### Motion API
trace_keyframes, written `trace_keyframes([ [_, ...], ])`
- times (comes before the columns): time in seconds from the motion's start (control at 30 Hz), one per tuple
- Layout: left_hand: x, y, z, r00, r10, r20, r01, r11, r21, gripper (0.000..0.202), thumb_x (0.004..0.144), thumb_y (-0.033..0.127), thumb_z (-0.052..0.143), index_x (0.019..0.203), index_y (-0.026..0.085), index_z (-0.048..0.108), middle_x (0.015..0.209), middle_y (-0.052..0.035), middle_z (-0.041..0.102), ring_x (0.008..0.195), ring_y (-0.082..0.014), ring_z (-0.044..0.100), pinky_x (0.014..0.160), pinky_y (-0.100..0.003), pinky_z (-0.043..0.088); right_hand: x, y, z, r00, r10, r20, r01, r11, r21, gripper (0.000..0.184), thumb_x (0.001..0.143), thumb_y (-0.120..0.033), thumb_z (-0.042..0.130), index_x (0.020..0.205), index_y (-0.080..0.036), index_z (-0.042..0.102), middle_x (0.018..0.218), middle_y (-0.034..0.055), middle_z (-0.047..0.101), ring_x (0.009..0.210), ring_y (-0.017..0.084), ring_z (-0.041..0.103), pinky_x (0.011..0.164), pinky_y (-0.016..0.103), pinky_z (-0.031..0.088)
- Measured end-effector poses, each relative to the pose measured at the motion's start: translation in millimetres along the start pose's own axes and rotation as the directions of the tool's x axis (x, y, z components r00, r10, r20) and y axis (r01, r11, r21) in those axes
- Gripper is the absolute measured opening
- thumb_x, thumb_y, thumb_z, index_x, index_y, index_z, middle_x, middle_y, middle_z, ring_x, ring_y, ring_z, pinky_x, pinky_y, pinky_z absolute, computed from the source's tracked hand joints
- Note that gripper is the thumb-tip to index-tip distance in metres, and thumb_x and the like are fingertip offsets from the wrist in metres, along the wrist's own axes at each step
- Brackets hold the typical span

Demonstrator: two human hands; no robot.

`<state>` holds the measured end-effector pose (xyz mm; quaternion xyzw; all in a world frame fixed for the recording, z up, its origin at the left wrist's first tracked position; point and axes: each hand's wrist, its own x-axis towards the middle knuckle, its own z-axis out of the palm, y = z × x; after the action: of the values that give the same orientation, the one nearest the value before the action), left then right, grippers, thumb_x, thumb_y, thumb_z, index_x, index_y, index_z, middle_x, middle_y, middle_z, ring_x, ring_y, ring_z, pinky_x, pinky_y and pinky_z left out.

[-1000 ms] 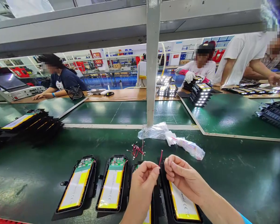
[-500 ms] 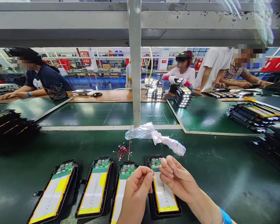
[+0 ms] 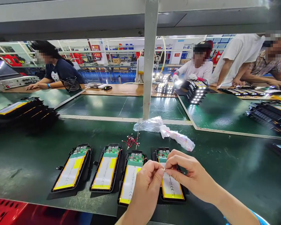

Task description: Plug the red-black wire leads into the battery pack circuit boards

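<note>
A thin red wire (image 3: 180, 171) is pinched by left hand (image 3: 148, 186) and right hand (image 3: 192, 175) (a flat white-and-yellow battery (image 3: 171, 188) is seen beneath the latter).

Both hands (image 3: 147, 187) (image 3: 189, 173) are bare, the right sleeve (image 3: 259, 217) bright blue.

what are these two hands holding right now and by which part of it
A thin, reddish wire: the left hand pinches it at one end, the right hand just beside; the exact contact is hidden.
</note>
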<state>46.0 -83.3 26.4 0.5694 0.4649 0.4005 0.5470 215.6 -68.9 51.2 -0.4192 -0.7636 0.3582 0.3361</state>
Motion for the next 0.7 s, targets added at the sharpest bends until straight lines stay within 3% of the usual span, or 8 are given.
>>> trace_keyframes([
  [0.2, -5, -5, 1.4, 1.0, 0.022, -0.02, -0.022, 0.999, 0.023, 0.024, 0.091, 0.038, 0.045, 0.08, 0.019, 0.055, 0.078, 0.001, 0.055, 0.07, -0.0111, 0.047, 0.062, -0.021, 0.037, 0, -1, -1, 0.996, -0.072, 0.061, 0.082, 0.979, -0.189, 0.013, 0.092, -0.025, 0.048, 0.083, -0.022, 0.057, 0.081, 0.0023, 0.055, 0.074, 0.015, 0.049, 0.065, 0.028, 0.04],
  [0.43, -9, -7, 0.5, 0.998, 0.029, -0.048, -0.024, 0.994, 0.111, 0.026, 0.092, 0.04, 0.042, 0.085, 0.021, 0.057, 0.085, -0.0008, 0.059, 0.078, -0.0126, 0.052, 0.068, -0.023, 0.041, 3, 2, -5, 0.972, -0.205, 0.112, 0.233, 0.874, -0.426, 0.014, 0.094, -0.024, 0.045, 0.086, -0.022, 0.056, 0.084, 0.0026, 0.058, 0.078, 0.015, 0.051, 0.069, 0.029, 0.041],
  [0.57, -17, -6, -12.3, 0.996, 0.075, -0.055, -0.064, 0.982, 0.177, 0.023, 0.093, 0.037, 0.042, 0.094, 0.023, 0.059, 0.084, -0.0009, 0.06, 0.076, -0.0124, 0.055, 0.067, -0.022, 0.043, 13, 18, -19, 0.979, -0.183, 0.086, 0.2, 0.827, -0.525, 0.015, 0.094, -0.024, 0.044, 0.084, -0.021, 0.055, 0.085, 0.0026, 0.06, 0.077, 0.015, 0.054, 0.069, 0.029, 0.041],
  [0.7, -37, -12, -34.6, 0.971, 0.21, -0.115, -0.174, 0.95, 0.26, 0.019, 0.091, 0.031, 0.045, 0.091, 0.024, 0.063, 0.079, 0.0001, 0.06, 0.073, -0.0117, 0.057, 0.067, -0.02, 0.046, 24, 41, -31, 0.977, -0.167, 0.131, 0.211, 0.705, -0.677, 0.017, 0.094, -0.021, 0.041, 0.084, -0.02, 0.055, 0.083, 0.0025, 0.061, 0.074, 0.015, 0.055, 0.072, 0.031, 0.04],
])
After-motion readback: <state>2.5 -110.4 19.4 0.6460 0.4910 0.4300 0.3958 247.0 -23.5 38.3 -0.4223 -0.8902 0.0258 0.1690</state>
